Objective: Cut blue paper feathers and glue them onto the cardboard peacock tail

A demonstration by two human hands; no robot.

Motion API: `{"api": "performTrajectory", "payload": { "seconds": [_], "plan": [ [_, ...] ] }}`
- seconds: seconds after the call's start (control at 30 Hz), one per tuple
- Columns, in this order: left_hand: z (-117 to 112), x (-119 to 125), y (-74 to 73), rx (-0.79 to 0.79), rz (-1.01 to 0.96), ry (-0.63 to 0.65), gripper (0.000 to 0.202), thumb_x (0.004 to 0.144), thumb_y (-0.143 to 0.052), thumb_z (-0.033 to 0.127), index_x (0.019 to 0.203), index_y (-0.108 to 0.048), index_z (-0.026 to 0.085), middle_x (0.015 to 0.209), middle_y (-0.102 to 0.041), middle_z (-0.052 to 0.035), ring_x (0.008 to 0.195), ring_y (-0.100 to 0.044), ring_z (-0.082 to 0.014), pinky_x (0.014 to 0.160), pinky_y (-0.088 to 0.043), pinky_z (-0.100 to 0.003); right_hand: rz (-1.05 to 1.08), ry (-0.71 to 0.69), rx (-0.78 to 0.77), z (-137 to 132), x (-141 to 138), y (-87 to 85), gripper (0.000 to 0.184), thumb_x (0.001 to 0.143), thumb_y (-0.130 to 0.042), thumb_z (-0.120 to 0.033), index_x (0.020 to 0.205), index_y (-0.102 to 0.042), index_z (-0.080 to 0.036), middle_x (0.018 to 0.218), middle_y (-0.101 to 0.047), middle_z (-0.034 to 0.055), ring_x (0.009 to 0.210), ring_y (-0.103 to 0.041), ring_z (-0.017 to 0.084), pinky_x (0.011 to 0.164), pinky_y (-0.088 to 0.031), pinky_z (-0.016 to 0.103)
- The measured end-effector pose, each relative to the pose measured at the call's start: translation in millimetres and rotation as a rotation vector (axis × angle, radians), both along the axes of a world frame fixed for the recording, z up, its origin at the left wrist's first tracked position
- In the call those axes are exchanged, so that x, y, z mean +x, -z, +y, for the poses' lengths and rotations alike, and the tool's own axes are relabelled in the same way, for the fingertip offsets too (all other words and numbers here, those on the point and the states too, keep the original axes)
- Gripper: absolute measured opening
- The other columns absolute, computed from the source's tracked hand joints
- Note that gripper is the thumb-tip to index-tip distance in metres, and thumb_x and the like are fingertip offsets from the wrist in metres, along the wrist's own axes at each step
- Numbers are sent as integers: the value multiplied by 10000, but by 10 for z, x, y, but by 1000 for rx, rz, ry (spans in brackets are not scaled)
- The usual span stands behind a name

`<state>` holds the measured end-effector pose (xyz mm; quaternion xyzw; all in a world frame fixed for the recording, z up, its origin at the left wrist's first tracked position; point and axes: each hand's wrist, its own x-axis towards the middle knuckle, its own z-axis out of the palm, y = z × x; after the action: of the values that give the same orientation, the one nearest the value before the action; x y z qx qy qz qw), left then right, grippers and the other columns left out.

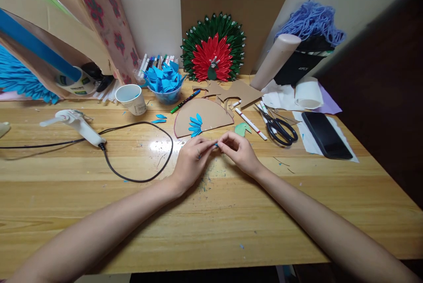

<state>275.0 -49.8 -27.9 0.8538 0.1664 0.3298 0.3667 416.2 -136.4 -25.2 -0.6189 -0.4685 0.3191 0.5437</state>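
Note:
My left hand (194, 159) and my right hand (239, 153) meet fingertip to fingertip over the table. Both are pinched on a small blue piece (216, 144), mostly hidden by the fingers; it resembles the blue petals nearby. Just beyond them lies a cardboard half-circle (211, 113) with a dark red drawn edge. A fan of blue petals (196, 125) sits at its lower middle. Two loose blue petals (159, 118) rest left of the cardboard. A green bird-head cutout (243, 129) lies just past my right hand.
A white hot glue gun (77, 126) with a looping black cord lies left. Behind stand a paper cup (131, 99), a tub of blue pieces (165, 83) and a red-green peacock fan (214, 51). Black-handled scissors (279, 128), markers (250, 123) and a phone (327, 135) lie right.

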Motion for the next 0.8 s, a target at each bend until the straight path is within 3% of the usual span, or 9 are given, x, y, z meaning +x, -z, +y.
{"api": "performTrajectory", "payload": {
  "seconds": [0.3, 0.47, 0.63, 0.8],
  "plan": [
    [12, -7, -8, 19, 37, -35, 181, 884, -506, 216, 925, -676, 169, 810, -643, -62, 772, -584, -163, 697, -471, -299, -69, 33, -2, -9, 21, 4, 147, 822, -564, -326, 794, -540, -183, 735, -588, 9, 644, -568, 116, 586, -469, 242],
    [6, -5, -52, -10, 76, -73, 167, 879, -512, 229, 878, -668, 169, 787, -638, -56, 745, -564, -159, 680, -447, -291, -398, 37, 127, -38, 55, -23, 156, 795, -595, -236, 946, -585, -197, 828, -622, 37, 698, -587, 140, 612, -490, 272],
    [-4, -11, -45, 11, 102, -71, 139, 861, -531, 228, 846, -653, 164, 779, -628, -49, 724, -551, -152, 659, -431, -273, -707, 17, 272, -40, 79, -48, 48, 825, -565, -203, 859, -596, -215, 769, -638, 41, 713, -574, 170, 651, -480, 318],
    [-4, -13, -31, 32, 128, -57, 116, 850, -539, 221, 836, -635, 157, 793, -626, -49, 749, -553, -156, 683, -428, -272, -857, -30, 344, -40, 119, -47, 61, 837, -555, -189, 872, -598, -214, 746, -648, 43, 706, -578, 179, 658, -474, 326]
  ]
}}
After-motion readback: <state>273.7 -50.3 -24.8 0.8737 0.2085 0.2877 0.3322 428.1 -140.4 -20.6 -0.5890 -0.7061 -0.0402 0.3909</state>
